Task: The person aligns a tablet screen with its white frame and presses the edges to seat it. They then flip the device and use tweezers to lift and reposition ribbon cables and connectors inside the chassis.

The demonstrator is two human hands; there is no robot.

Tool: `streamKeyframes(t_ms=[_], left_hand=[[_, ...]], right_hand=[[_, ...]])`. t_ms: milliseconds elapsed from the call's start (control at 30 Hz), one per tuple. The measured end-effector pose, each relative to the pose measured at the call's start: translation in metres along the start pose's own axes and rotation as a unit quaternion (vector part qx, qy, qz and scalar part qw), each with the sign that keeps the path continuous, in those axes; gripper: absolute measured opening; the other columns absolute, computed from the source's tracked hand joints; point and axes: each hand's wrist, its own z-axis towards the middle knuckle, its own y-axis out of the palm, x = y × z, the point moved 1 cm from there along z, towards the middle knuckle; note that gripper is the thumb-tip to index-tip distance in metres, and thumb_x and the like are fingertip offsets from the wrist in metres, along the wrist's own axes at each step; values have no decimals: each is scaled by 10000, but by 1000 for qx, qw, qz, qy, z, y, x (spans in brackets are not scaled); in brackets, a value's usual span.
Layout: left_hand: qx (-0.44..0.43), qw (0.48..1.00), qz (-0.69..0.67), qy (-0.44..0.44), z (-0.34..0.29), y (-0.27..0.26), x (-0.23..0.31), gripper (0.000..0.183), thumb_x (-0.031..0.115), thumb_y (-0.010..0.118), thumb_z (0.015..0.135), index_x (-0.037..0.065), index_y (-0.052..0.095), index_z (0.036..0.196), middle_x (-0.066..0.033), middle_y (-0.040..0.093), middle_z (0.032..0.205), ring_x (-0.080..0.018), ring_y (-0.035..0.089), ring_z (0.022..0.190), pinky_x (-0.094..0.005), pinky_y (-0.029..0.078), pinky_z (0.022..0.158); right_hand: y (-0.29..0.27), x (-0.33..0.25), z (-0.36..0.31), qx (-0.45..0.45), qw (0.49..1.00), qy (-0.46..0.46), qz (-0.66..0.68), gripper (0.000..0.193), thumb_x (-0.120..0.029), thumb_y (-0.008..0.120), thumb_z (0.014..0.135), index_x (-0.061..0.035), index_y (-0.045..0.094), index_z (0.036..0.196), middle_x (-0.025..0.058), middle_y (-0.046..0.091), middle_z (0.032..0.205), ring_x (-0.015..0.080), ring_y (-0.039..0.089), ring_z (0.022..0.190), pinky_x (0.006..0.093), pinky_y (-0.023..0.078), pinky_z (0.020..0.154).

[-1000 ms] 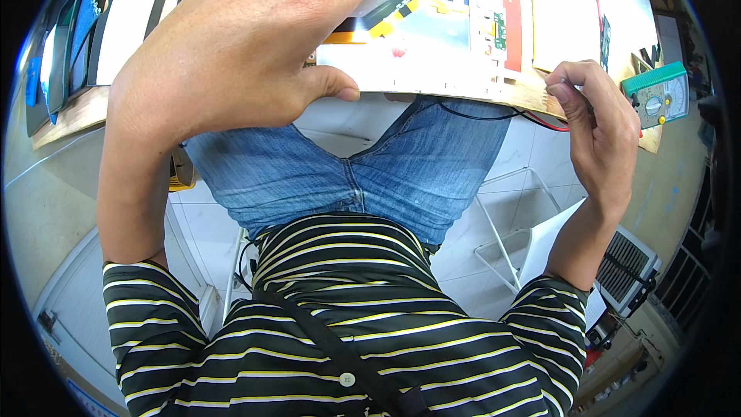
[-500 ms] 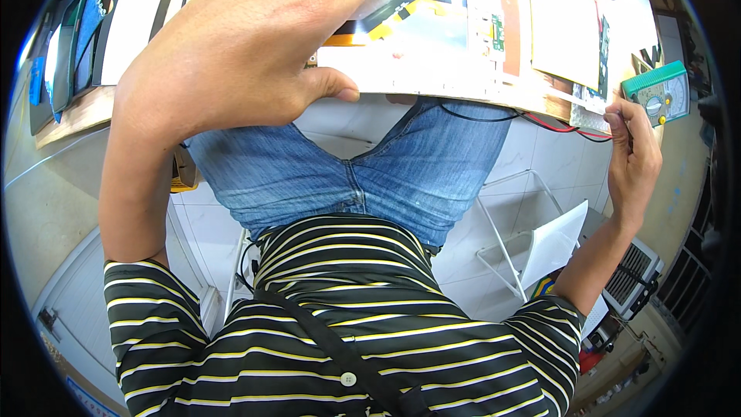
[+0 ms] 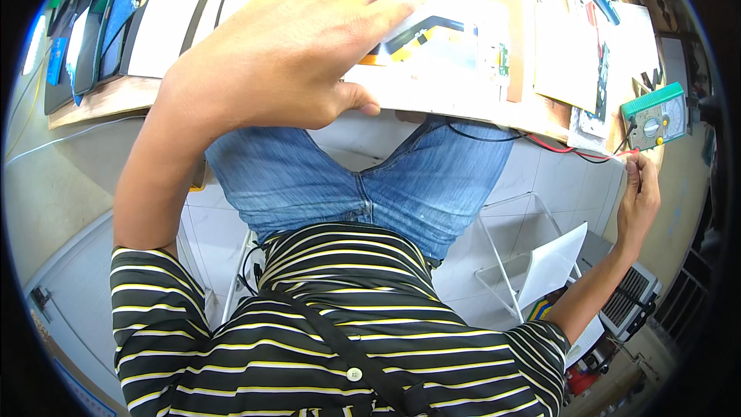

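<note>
A flat, white-framed electronic device (image 3: 455, 89), opened up with a dark panel, orange ribbon cable and green circuit board showing, lies at the table's near edge, partly washed out by glare. My left hand (image 3: 282, 58) spreads over its left part, fingers stretched out and thumb by the near edge; the fingertips are lost in brightness. Off to the right, past the table edge, my right hand (image 3: 639, 197) is closed in a pinch on what looks like a thin pale strip (image 3: 620, 156). A red test lead (image 3: 552, 145) runs close to those fingertips.
A green-and-grey analog multimeter (image 3: 656, 118) sits at the right corner of the table. Beside the device lies a cream-coloured sheet (image 3: 567, 54). Phone-like dark items (image 3: 93, 39) crowd the left end. A white-framed rack (image 3: 509, 263) stands below on the floor.
My right hand has moved nearer to me, below the multimeter, drawing away from the device. The pale strip that stretched toward it shows less now. My left hand stays over the device.
</note>
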Motion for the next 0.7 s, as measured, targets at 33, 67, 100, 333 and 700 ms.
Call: streamKeyframes(t_ms=[33, 67, 100, 333, 700], left_hand=[[2, 1000, -5, -1, -2, 2, -1, 983, 185, 907, 673, 13, 480, 1541, -187, 529, 1539, -400, 489, 1405, -478, 417, 1169], [4, 1000, -10, -2, -4, 4, -2, 993, 183, 913, 671, 1, 473, 1542, -187, 541, 1523, -394, 490, 1399, -475, 421, 1163], [-18, 1000, -18, -12, -4, 5, -5, 1002, 178, 913, 671, -2, 464, 1548, -189, 544, 1515, -389, 492, 1395, -475, 420, 1164], [11, 1000, 9, -26, -6, 6, -6, 1083, 230, 943, 639, 69, 436, 1583, -171, 482, 1599, -382, 467, 1443, -471, 415, 1184], [289, 942, -166, 41, 9, 11, 47, 473, 185, 870, 806, 58, 721, 1237, -150, 701, 1154, -349, 675, 1060, -422, 561, 907]], right_hand=[[-2, 11, -2, 1, 1000, 24, -4, 167, -169, 610, 1095, -7, 650, 1113, 118, 644, 893, 208, 595, 807, 328, 510, 771], [-5, 20, -5, 0, 999, 41, -1, 169, -170, 611, 1096, -7, 652, 1116, 117, 641, 885, 206, 598, 811, 330, 511, 774], [-8, 29, -7, 13, 999, 34, 8, 174, -168, 620, 1093, 0, 664, 1105, 75, 650, 881, 151, 554, 781, 305, 476, 714], [-11, 28, -33, 77, 979, 67, 175, 137, -124, 678, 1055, 3, 711, 1097, -3, 637, 1025, 47, 402, 699, 235, 321, 611], [38, -190, 6, -171, 632, 102, 749, 514, -276, 641, 1060, 124, 596, 1378, 54, 602, 889, 43, 406, 578, 206, 306, 484]])
